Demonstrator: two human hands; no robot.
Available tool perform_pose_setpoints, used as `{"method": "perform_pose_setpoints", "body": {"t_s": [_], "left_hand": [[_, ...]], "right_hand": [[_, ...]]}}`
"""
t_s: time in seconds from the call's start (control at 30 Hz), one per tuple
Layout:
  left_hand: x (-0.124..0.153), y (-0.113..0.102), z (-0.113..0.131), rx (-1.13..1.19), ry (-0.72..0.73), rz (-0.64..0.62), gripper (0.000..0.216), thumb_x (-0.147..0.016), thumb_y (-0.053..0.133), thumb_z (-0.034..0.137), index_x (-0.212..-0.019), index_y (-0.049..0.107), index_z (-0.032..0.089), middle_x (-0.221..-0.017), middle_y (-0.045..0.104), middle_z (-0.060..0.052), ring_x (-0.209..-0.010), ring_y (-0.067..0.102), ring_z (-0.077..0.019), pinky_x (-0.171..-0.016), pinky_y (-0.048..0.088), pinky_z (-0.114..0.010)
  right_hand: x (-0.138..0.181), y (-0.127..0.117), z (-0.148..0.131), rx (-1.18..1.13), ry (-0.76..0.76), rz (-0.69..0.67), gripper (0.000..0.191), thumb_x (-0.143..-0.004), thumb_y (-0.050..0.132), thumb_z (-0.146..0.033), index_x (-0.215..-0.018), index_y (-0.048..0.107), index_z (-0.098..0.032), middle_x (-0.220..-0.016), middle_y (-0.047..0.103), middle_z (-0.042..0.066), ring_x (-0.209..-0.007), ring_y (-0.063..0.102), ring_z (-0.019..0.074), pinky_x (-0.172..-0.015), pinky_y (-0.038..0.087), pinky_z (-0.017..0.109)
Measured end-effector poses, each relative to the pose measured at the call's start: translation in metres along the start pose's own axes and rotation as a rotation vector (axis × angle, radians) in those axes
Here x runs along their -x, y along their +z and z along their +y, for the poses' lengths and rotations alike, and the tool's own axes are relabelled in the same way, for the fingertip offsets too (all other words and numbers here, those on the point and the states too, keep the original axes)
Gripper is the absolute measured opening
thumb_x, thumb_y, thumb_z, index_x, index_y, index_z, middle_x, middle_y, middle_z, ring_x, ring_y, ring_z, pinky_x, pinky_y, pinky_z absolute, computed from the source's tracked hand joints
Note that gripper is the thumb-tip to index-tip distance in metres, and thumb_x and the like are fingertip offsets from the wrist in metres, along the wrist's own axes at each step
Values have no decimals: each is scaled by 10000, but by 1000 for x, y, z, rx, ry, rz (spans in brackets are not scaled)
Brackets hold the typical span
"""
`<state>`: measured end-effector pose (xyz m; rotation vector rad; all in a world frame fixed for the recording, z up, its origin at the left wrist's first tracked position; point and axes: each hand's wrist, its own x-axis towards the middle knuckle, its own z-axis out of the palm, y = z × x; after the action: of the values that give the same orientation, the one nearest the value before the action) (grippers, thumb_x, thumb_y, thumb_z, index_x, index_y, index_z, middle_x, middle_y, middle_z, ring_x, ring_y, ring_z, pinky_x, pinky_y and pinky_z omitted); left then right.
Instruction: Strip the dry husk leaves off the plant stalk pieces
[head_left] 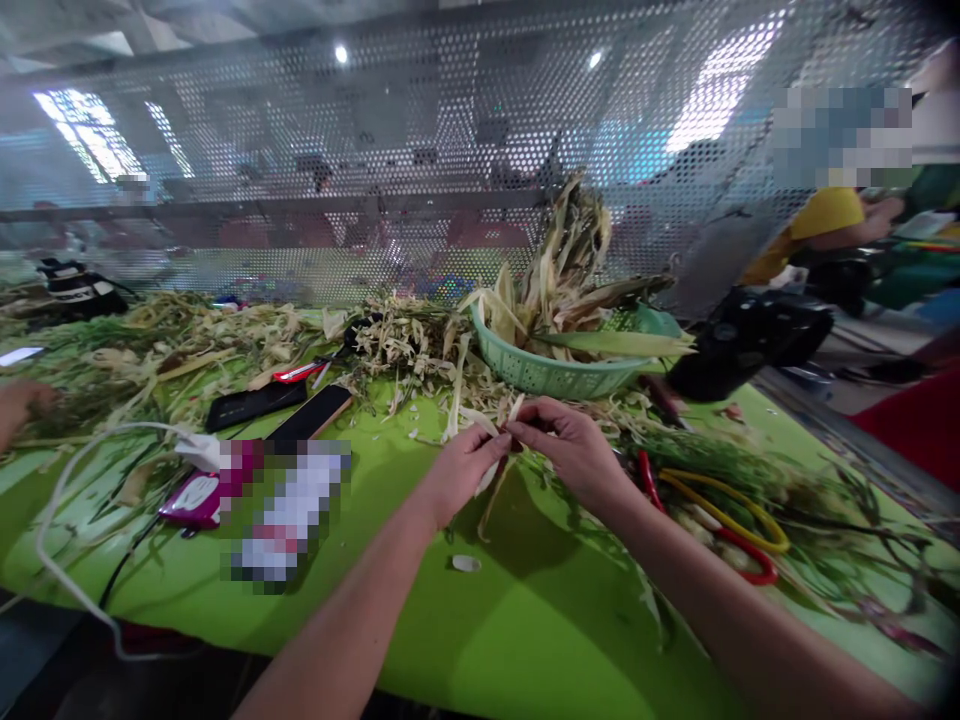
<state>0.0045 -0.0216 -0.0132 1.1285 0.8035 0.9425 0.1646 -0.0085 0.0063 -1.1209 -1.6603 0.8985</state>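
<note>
Both my hands meet over the green table (450,640), fingers pinched close together. Between them is a small bunch of dried corn husk strips (491,495), with pale ends sticking up and a thin strip hanging down. My left hand (465,460) grips it from the left, and my right hand (562,440) pinches it from the right. Fingers hide the exact point where the strips join. Just below on the table lies a small pale husk piece (466,564). Behind my hands, a light green basket (555,372) holds long dry corn husks (562,260).
Scissors with yellow handles (739,495) and red ones lie among green stems at right. Phones (311,420), a purple packet (206,495) and a white cable (56,530) are at left. Husk scraps line a perforated screen (420,150). Another person's hand (22,405) shows far left.
</note>
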Motion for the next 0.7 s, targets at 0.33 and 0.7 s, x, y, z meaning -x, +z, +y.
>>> {"method": "perform_pose_setpoints", "body": {"t_s": [0.33,0.7], "left_hand": [[6,4,2,-44,-19,-52,359,-780,607,504,-879,679,166,-710,580,-23,-620,483,-103,-595,373,-220],[-2,-6,3,249,3,199,253,-774,644,392,-887,665,167,-771,624,-31,-657,532,-95,-619,414,-210]], "right_hand": [[-1,3,0,-132,126,94,232,-748,665,-393,-706,578,-181,-665,554,-22,-620,501,129,-605,401,259],[2,4,-3,-344,193,-120,312,-708,726,-304,-969,609,-177,-895,659,41,-804,633,158,-770,513,306]]}}
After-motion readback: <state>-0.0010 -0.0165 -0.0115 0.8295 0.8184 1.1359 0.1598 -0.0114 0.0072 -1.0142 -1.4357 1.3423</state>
